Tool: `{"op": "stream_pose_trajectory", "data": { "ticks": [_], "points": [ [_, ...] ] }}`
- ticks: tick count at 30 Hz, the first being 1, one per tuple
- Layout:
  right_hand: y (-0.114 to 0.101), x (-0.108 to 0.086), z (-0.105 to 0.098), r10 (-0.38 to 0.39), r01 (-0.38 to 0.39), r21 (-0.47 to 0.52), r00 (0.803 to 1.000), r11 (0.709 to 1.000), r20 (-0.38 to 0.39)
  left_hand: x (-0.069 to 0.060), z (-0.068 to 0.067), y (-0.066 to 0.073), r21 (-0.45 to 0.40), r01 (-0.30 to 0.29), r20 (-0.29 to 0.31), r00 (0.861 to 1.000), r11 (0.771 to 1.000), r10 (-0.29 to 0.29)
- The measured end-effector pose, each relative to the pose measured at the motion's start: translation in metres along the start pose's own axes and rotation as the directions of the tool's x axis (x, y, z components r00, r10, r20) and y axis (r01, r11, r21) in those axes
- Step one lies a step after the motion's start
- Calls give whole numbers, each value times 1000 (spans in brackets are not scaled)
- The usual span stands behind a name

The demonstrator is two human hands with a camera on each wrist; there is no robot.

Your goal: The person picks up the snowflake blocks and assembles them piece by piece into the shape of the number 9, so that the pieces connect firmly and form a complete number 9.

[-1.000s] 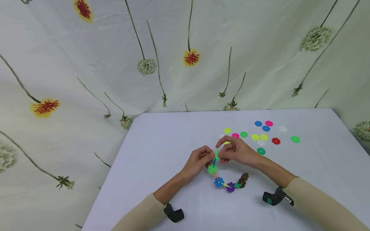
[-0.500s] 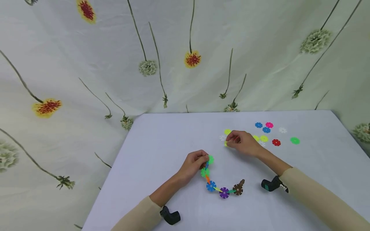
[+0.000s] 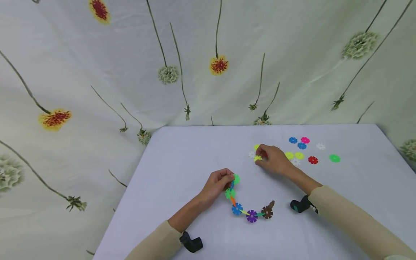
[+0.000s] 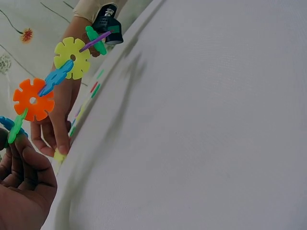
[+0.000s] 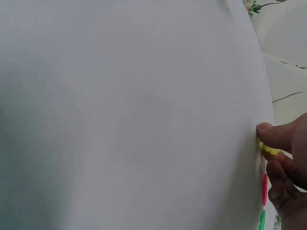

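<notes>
While my left fingers (image 3: 225, 172) pinch the chain (image 3: 237, 206) by its green end disc (image 3: 237, 179), my right fingers (image 3: 262, 147), nearly closed on a yellow disc (image 3: 258, 158) nearer the tabletop's (image 3: 182, 159) far edge, should leave its slots clear.

Soft light — wrist views dimmer

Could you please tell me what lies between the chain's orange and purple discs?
A blue disc joining the orange disc, then a yellow disc; the left wrist view shows both.
</notes>
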State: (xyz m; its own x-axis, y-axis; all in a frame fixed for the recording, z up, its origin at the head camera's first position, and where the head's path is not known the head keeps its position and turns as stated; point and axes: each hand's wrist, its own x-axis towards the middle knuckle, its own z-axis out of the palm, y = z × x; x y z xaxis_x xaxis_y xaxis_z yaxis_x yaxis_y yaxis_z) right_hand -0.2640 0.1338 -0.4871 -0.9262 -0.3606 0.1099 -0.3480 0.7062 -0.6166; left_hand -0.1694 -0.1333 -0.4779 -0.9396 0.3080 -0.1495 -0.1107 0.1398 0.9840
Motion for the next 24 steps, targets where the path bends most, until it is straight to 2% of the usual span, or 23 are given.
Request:
{"op": "stream_pose_trajectory", "data": {
  "ticks": [4,10,13,17,20,24],
  "points": [
    [-1,-3,1,-56,56,47,998,997,-13,0,1,1,2,1,5,1000,1000,-1],
    [-8,-7,0,-67,72,129,997,989,-41,0,3,1,-9,1,15,1000,1000,-1],
    [-14,-13,-2,-65,68,226,998,972,-20,1,4,0,-8,9,16,1000,1000,-9],
    [-26,-25,-5,-83,71,357,996,931,20,3,4,-2,1,15,11,1000,1000,-15],
    [-34,-34,-7,-108,80,409,993,909,45,4,4,-3,2,18,8,1000,1000,-18],
    [-40,-46,-8,-151,108,429,986,897,69,6,5,-4,-4,12,12,1000,1000,-12]
  ]
}}
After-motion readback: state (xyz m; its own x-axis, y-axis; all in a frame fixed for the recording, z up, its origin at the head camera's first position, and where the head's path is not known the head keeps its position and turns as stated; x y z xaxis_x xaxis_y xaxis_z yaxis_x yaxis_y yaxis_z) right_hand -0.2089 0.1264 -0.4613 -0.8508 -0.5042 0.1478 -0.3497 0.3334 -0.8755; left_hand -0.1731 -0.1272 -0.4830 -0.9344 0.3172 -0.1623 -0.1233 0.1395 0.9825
